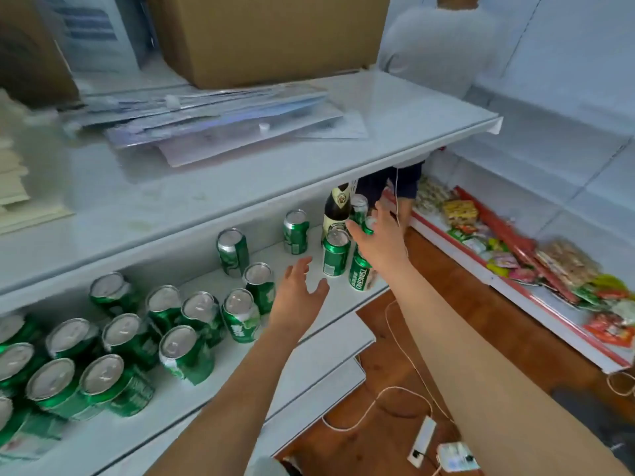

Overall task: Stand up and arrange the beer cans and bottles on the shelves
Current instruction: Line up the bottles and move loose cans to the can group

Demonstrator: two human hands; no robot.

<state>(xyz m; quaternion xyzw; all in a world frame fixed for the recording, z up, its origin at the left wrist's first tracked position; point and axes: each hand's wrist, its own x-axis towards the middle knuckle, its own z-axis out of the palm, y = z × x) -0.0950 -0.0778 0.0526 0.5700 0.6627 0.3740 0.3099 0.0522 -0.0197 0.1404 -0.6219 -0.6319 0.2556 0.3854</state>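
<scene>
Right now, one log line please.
left hand open, over shelf | right hand gripping can beside bottle | cans upright

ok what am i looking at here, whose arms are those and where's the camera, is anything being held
There is no machine here. The camera sits on a person's head and looks forward and down, so the two bare arms are their own.

The middle shelf holds many green beer cans, all upright, and one dark bottle at the far right end. The right hand reaches into the group around the bottle, and its fingers close in a grip on a small green can. The left hand hovers open above the shelf, holding nothing.

The shelf above carries a cardboard box and a stack of flat plastic packets. On the right, snack packets lie on a low shelf.
</scene>
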